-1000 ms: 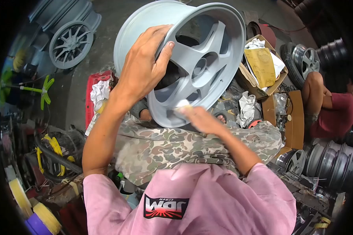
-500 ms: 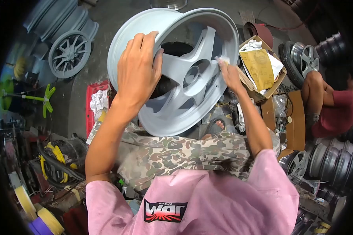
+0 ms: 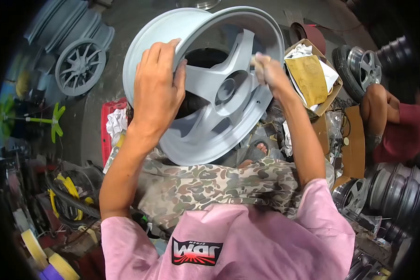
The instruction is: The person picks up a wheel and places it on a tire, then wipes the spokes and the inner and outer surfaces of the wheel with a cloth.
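A pale grey car wheel rim point(image 3: 200, 148) stands tilted in front of my lap, its spoked face toward the right. My left hand point(image 3: 158, 88) is closed over the near-left edge of its lip, thumb on the inside. Pinched in my right hand point(image 3: 271, 75) is a small pale folded piece of sandpaper point(image 3: 254, 61), at the spokes on the rim's right side. The right fingers are slightly blurred, and much of the piece is hidden by them.
A cardboard box point(image 3: 333, 95) with papers stands to the right, near another person's bent knee point(image 3: 375, 109). More wheels point(image 3: 80, 66) stand at the left and stacked wheels point(image 3: 394, 189) at the right. A red tray point(image 3: 106, 133) lies beside the rim.
My right hand has moved up along the spoke with the sandpaper. The rim and my left hand have shifted slightly left in view, with the left hand still on the lip.
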The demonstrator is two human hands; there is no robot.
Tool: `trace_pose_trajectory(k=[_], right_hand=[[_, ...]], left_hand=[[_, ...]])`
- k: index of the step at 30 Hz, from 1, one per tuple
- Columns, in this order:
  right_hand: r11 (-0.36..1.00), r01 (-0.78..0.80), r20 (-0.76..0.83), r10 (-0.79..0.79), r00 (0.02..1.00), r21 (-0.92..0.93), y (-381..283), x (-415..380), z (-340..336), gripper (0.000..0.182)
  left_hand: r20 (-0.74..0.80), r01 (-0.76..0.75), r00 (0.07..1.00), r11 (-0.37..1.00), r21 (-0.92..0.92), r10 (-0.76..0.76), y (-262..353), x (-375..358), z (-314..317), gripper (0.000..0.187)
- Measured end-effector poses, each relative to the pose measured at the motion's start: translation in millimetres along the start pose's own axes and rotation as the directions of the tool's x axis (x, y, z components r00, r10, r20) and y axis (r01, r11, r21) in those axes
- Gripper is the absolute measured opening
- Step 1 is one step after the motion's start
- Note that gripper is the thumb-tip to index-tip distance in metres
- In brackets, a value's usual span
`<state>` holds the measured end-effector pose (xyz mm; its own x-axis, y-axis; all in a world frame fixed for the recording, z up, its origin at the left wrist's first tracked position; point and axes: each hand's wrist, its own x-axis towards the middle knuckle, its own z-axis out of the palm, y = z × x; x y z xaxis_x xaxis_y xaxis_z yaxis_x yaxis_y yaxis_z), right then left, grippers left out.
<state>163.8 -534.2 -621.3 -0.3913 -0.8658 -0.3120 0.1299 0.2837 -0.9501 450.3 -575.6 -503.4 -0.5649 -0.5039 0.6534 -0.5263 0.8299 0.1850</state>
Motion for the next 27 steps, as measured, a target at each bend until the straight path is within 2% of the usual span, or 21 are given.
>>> trace_pose_trajectory(k=[1,3,4,6,7,9,10,12,13,15,16,18,19,20,21,22,23,24,25,26,27], right_hand=[[0.985,-0.018,0.057,0.009,0.998,0.169,-19,8,-2,0.035],[0.647,-0.344,0.407,0.055,0.912,0.681,-45,67,-31,0.033],[0.648,-0.345,0.410,0.056,0.911,0.679,-40,67,-30,0.033],[0.555,-0.131,0.090,0.100,0.991,0.822,-19,65,-27,0.029],[0.319,-0.229,0.181,0.174,0.968,0.920,5,77,-44,0.024],[0.281,-0.044,-0.066,0.371,0.926,0.959,24,79,-42,0.023],[0.278,-0.046,-0.067,0.382,0.922,0.960,28,79,-45,0.023],[0.142,-0.151,0.117,0.219,0.969,0.978,20,86,-49,0.024],[0.144,-0.151,0.117,0.221,0.968,0.978,3,77,-48,0.024],[0.368,-0.160,0.215,-0.113,0.970,0.916,-48,53,-34,0.026],[0.377,-0.169,0.224,-0.107,0.969,0.911,-58,53,-27,0.026],[0.737,-0.002,0.110,-0.099,0.989,0.676,-66,46,-20,0.032],[0.735,0.011,0.101,-0.108,0.989,0.678,-64,35,-21,0.032],[0.921,0.205,-0.059,-0.196,0.979,0.332,-58,20,-19,0.034],[0.945,0.315,-0.167,-0.327,0.930,-0.092,-48,14,-16,0.039],[0.724,0.509,-0.089,-0.611,0.787,-0.466,-28,21,-20,0.033],[0.731,0.500,-0.082,-0.598,0.797,-0.465,-15,30,-34,0.033],[0.369,0.605,0.128,-0.773,0.621,-0.706,-11,28,-41,0.030],[-0.076,0.597,0.393,-0.817,0.422,-0.798,-10,30,-49,0.028],[-0.185,0.524,0.446,-0.784,0.431,-0.832,-9,39,-59,0.024],[-0.190,0.523,0.447,-0.787,0.425,-0.831,-3,40,-69,0.024]], left_hand=[[0.003,0.013,1.000,1.000,-0.012,-0.013,-1,0,0,0.040],[0.003,0.038,0.999,0.999,-0.016,-0.038,-3,-2,-2,0.040],[0.003,0.029,1.000,0.999,-0.029,-0.028,-4,-2,-2,0.040],[-0.007,0.026,1.000,0.999,-0.045,-0.026,-3,-3,-3,0.040],[-0.003,0.032,0.999,0.999,-0.043,-0.032,-1,-3,-3,0.040],[0.005,0.040,0.999,0.998,-0.038,-0.040,-2,-3,-2,0.040],[-0.006,0.021,1.000,0.999,-0.035,-0.021,-4,-3,1,0.040],[-0.025,-0.004,1.000,1.000,-0.031,0.003,-5,-2,2,0.040],[-0.022,0.001,1.000,0.999,-0.040,-0.002,-3,-3,1,0.041],[-0.028,0.021,0.999,0.999,-0.046,-0.023,-5,-3,-1,0.041],[-0.022,0.018,1.000,0.999,-0.037,-0.019,-6,-3,-1,0.041],[-0.003,0.009,1.000,0.999,-0.040,-0.009,-3,-7,-1,0.041],[0.000,0.015,1.000,0.999,-0.049,-0.015,-2,-6,-1,0.042],[-0.003,0.026,1.000,0.998,-0.051,-0.026,-3,-4,-2,0.042],[-0.010,0.030,0.999,0.998,-0.048,-0.030,-4,-3,-2,0.042],[-0.012,0.023,1.000,0.999,-0.041,-0.024,-5,-3,-2,0.043],[-0.001,0.017,1.000,0.999,-0.039,-0.017,-4,-6,-1,0.044],[0.013,0.026,1.000,0.999,-0.043,-0.026,-4,-9,0,0.044],[0.017,0.027,1.000,0.999,-0.044,-0.026,-4,-8,1,0.046],[0.014,0.024,1.000,0.999,-0.044,-0.023,-5,-6,0,0.047],[0.007,0.021,1.000,0.999,-0.041,-0.021,-5,-6,-1,0.047]])
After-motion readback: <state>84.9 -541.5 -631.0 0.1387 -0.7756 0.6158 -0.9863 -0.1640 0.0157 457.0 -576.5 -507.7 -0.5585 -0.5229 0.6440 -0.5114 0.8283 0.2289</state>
